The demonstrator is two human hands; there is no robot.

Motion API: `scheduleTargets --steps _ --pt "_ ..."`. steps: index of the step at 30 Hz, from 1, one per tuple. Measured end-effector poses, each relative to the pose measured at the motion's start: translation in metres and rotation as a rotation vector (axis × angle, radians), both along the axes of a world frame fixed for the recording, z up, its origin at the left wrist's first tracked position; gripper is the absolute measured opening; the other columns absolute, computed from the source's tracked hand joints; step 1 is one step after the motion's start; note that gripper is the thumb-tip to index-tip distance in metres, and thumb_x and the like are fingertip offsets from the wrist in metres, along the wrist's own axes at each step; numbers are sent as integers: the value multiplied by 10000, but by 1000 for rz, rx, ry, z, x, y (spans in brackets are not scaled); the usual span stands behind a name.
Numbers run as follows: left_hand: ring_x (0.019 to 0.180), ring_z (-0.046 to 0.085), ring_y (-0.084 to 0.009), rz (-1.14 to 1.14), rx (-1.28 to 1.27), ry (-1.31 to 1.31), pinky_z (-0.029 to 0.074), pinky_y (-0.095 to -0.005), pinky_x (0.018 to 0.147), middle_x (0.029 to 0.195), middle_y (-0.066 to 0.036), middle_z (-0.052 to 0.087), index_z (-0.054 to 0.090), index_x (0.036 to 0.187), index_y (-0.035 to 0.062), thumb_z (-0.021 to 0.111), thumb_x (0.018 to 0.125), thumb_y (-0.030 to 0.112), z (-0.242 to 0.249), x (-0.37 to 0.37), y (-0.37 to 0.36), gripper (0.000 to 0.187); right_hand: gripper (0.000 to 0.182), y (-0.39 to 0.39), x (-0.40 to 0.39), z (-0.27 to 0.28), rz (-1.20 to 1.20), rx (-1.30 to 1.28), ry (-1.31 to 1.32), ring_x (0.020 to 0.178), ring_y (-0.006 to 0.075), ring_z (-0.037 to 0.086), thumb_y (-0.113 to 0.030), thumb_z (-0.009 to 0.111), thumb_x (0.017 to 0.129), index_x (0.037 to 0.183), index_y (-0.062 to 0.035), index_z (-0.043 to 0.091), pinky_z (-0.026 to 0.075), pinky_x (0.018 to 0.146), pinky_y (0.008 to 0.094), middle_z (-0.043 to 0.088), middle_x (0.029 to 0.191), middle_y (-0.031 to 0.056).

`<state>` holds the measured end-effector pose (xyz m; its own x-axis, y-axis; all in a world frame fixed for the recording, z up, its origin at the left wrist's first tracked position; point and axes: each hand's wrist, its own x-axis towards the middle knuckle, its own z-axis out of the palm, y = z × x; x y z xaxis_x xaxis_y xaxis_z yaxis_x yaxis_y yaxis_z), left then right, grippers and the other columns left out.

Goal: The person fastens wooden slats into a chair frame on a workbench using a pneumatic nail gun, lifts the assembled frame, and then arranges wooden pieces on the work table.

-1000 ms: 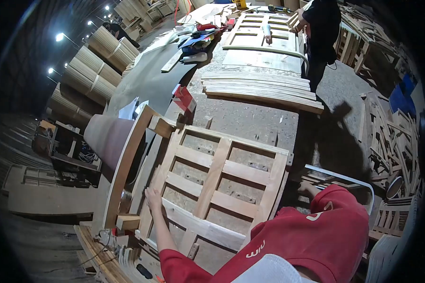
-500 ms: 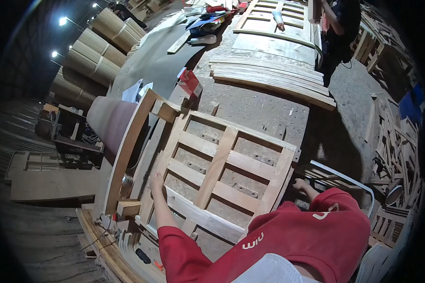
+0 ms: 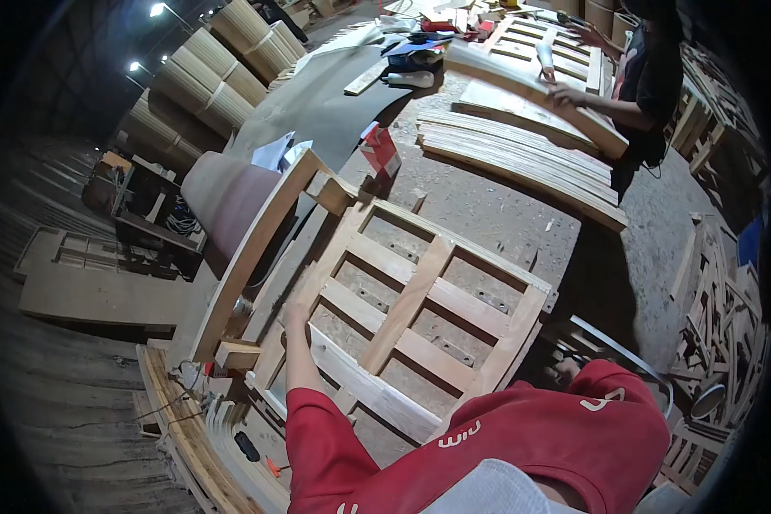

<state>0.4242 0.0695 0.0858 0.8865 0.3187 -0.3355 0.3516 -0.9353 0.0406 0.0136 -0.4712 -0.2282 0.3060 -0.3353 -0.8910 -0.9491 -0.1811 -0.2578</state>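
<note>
A wooden slatted frame (image 3: 415, 300) lies on the workbench (image 3: 522, 214). My left hand (image 3: 295, 319) rests on the frame's left rail, its fingers partly hidden by the hand and wood. Beyond the frame's right rail, low beside the bench, is my right hand (image 3: 565, 370), blurred and dark; what it may hold cannot be made out. A curved pale bar (image 3: 621, 347) is near it. An upright wooden beam (image 3: 257, 257) stands left of the frame.
Stacked wooden strips (image 3: 522, 163) lie farther up the bench. A co-worker (image 3: 651, 77) holds a long board (image 3: 522, 79) above it. A red and white box (image 3: 379, 150) stands behind the frame. Wood scraps (image 3: 728, 317) are piled at the right.
The view has shifted, so the frame appears farther right and slightly lower. My right hand has moved a little down and away. The co-worker now holds a long board across the far bench.
</note>
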Motion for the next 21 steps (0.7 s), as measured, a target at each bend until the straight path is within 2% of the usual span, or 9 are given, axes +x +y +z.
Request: scheduleTargets --steps 2,9,14,21 --pt "1123 403 -287 56 -5 -9 212 -486 955 1211 -151 419 432 1152 41 369 772 249 -7 2 4 438 194 -1 2 7 22 8 26 528 216 580 -147 526 731 809 24 573 441 423 365 588 674 132" --pt "1116 416 -256 1 150 48 244 -463 957 1189 -135 445 431 1149 67 511 715 214 -15 8 12 465 198 -6 15 18 93 42 50 538 211 571 -156 517 745 832 15 567 441 442 361 588 677 121" --pt "1105 427 -259 -23 187 35 256 -461 952 1170 -132 459 433 1137 60 528 706 205 -31 16 24 465 201 -15 20 17 126 58 56 544 208 565 -162 510 755 848 9 563 442 456 358 589 679 113" --pt "1089 441 -275 71 131 -6 254 -468 948 1167 -141 462 423 1142 46 523 701 172 -17 11 10 470 206 -28 20 24 155 58 65 553 203 556 -171 501 769 870 0 557 442 475 354 589 682 102"
